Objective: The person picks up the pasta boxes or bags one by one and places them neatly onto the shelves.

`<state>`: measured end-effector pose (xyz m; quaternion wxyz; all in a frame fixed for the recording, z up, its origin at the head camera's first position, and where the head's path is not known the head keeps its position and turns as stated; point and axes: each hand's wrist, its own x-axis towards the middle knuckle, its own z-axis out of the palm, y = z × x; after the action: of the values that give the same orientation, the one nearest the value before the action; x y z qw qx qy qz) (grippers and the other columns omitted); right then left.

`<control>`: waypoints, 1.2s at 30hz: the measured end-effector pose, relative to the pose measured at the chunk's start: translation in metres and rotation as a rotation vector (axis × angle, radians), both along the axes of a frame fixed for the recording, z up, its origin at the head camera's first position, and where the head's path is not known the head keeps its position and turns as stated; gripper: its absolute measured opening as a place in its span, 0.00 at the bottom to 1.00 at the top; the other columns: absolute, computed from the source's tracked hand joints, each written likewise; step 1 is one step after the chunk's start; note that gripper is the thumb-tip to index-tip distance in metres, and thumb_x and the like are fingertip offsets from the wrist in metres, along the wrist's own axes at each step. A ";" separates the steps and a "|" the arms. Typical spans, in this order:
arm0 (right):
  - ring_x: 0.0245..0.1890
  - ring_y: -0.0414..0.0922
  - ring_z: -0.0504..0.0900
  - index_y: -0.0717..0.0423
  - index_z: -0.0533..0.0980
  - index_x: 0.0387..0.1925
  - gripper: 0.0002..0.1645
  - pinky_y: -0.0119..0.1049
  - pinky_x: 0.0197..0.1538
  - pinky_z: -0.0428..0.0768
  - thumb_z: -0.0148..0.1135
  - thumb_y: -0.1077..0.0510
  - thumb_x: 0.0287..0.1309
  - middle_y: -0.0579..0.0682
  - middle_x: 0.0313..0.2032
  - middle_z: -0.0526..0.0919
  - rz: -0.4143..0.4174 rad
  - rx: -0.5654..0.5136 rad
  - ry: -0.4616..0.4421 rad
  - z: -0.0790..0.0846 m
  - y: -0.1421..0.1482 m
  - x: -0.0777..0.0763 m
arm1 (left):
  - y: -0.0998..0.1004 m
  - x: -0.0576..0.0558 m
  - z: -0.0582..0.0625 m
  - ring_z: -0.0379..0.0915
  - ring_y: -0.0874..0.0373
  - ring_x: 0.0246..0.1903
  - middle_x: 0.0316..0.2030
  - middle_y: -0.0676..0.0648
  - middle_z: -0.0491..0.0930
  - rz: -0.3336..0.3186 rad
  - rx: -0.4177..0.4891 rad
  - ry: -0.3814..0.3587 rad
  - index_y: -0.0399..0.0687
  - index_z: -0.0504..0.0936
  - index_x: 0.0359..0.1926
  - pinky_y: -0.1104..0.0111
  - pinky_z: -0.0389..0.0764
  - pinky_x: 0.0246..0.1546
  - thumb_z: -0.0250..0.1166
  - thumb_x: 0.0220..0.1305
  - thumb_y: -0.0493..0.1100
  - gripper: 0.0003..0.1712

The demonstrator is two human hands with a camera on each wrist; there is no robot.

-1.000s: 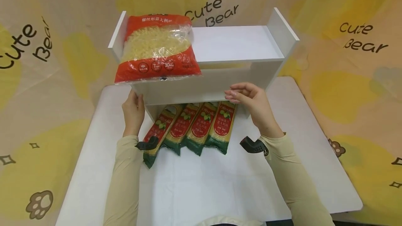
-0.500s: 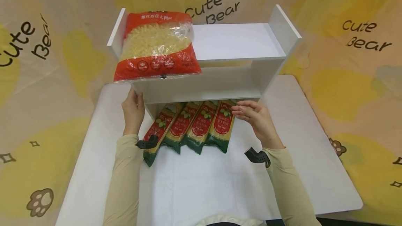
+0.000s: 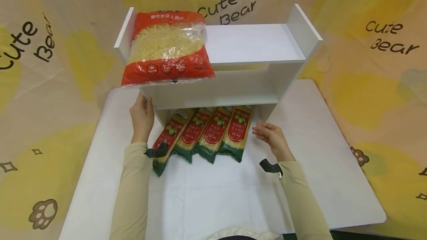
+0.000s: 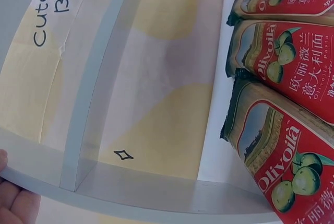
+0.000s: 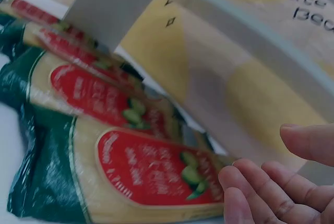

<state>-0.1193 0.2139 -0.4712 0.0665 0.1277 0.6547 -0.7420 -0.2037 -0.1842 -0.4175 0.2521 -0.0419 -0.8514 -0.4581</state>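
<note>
By the left hand, the left side panel of a white shelf unit is gripped between thumb and fingers. The right hand is released, its fingers slightly bent, and is held just beside the rightmost of four Olivoilà spaghetti packets. These are laid face up side by side, slanted, their upper ends beneath the lower shelf and their green ends out on the white tabletop; the leftmost is partly hidden by a black wrist camera. At the left end of the top shelf, a red bag of spiral pasta is set, its lower edge extended past the shelf's front. The tabletop is marked by faint creases and soft shadows, and its corners are rounded. Behind and at both sides, the space is enclosed by a peach backdrop patterned with yellow patches, "Cute Bear" lettering, paw prints and diamond outlines. Both forearms are covered by pale beige sleeves.
</note>
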 end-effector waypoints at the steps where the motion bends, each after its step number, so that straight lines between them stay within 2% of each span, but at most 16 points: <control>1: 0.37 0.41 0.84 0.80 0.66 0.52 0.22 0.33 0.46 0.81 0.54 0.64 0.66 0.47 0.35 0.84 0.003 0.016 -0.014 -0.005 0.000 -0.001 | 0.000 0.000 0.000 0.77 0.38 0.48 0.52 0.33 0.77 -0.001 0.000 0.000 0.32 0.73 0.55 0.47 0.77 0.48 0.53 0.69 0.33 0.16; 3: 0.36 0.41 0.84 0.81 0.66 0.54 0.24 0.35 0.47 0.81 0.54 0.63 0.66 0.47 0.34 0.84 0.002 0.054 -0.041 -0.014 -0.001 -0.003 | 0.000 0.000 0.000 0.77 0.38 0.48 0.52 0.33 0.77 -0.002 0.001 -0.002 0.32 0.73 0.55 0.47 0.77 0.48 0.53 0.69 0.32 0.16; 7: 0.38 0.43 0.85 0.79 0.68 0.52 0.22 0.38 0.49 0.80 0.54 0.62 0.65 0.47 0.34 0.84 -0.009 0.111 -0.089 -0.029 -0.004 -0.008 | 0.000 0.001 0.000 0.76 0.39 0.49 0.53 0.34 0.77 -0.002 0.008 -0.017 0.34 0.73 0.57 0.48 0.76 0.49 0.53 0.69 0.33 0.17; 11: 0.38 0.44 0.84 0.75 0.71 0.51 0.19 0.37 0.46 0.80 0.55 0.63 0.63 0.53 0.37 0.83 -0.020 0.145 -0.142 -0.040 -0.008 -0.012 | 0.001 0.001 0.000 0.76 0.39 0.50 0.54 0.35 0.76 -0.001 0.009 -0.026 0.35 0.72 0.58 0.49 0.76 0.50 0.52 0.70 0.34 0.18; 17: 0.36 0.41 0.80 0.74 0.69 0.53 0.21 0.32 0.42 0.81 0.55 0.62 0.63 0.60 0.44 0.80 -0.049 0.170 -0.210 -0.048 -0.011 -0.015 | 0.001 0.001 -0.001 0.76 0.39 0.49 0.53 0.34 0.77 -0.002 0.007 -0.017 0.33 0.73 0.57 0.48 0.76 0.49 0.52 0.70 0.33 0.17; 25: 0.35 0.41 0.81 0.75 0.68 0.54 0.22 0.32 0.44 0.81 0.55 0.62 0.65 0.60 0.43 0.80 -0.056 0.149 -0.252 -0.051 -0.015 -0.017 | 0.000 0.002 0.000 0.74 0.40 0.52 0.55 0.35 0.75 -0.002 0.007 -0.034 0.35 0.72 0.59 0.50 0.75 0.52 0.52 0.70 0.35 0.18; 29: 0.33 0.40 0.82 0.74 0.70 0.54 0.21 0.31 0.42 0.82 0.55 0.62 0.64 0.56 0.38 0.82 -0.072 0.148 -0.273 -0.051 -0.017 -0.018 | 0.000 0.002 -0.001 0.74 0.39 0.52 0.55 0.35 0.75 0.000 0.004 -0.023 0.35 0.72 0.58 0.50 0.75 0.52 0.52 0.71 0.35 0.18; 32: 0.29 0.39 0.81 0.76 0.71 0.52 0.22 0.29 0.37 0.82 0.57 0.63 0.62 0.51 0.32 0.82 -0.067 0.149 -0.260 -0.052 -0.019 -0.020 | -0.001 0.001 -0.003 0.78 0.38 0.46 0.49 0.32 0.79 0.010 -0.002 0.018 0.32 0.74 0.53 0.49 0.78 0.46 0.53 0.69 0.34 0.14; 36: 0.25 0.37 0.78 0.79 0.72 0.49 0.21 0.26 0.31 0.80 0.58 0.64 0.60 0.48 0.26 0.80 -0.038 0.190 -0.235 -0.053 -0.023 -0.023 | 0.000 -0.001 -0.004 0.79 0.35 0.39 0.42 0.28 0.80 0.023 -0.007 0.066 0.28 0.75 0.46 0.45 0.77 0.39 0.54 0.67 0.31 0.10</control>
<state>-0.1422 0.1904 -0.5243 0.1163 0.2320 0.7071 -0.6577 -0.2043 -0.1847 -0.4214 0.2854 -0.0480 -0.8445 -0.4506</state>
